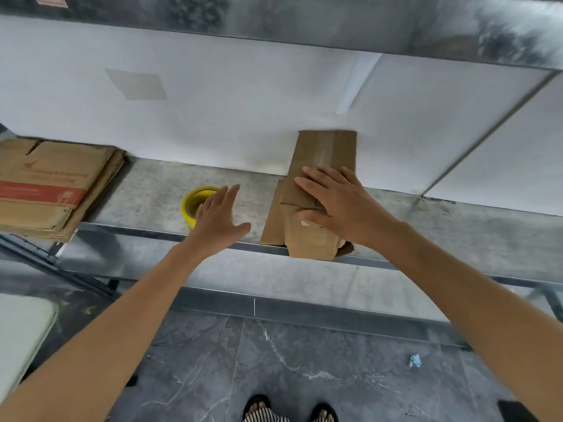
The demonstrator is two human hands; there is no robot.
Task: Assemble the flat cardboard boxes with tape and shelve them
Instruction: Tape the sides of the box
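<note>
i watch the left hand (217, 220), fingers spread, reach just over the round yellow tape roll (190, 205). the right hand (341, 205) (also open) presses flat on the long brown cardboard box (329, 147), which points at the white wall (243, 117).

Grey metal shelf (152, 190), mottled surface, white wall behind: three cardboard or tape items on it.

Far left: stack of flat cardboard boxes (45, 184), top one printed with a red band, near corner overhanging the shelf's front edge. Middle: yellow tape roll (195, 198), lying flat near the front edge, partly hidden, well apart from the stack. Right of it: long taped box (324, 150), far end against the wall, near end past the front edge, clear tape down its top. Flat cardboard panel (272, 222) lies touching its left side; loose or attached, cannot tell.
</note>
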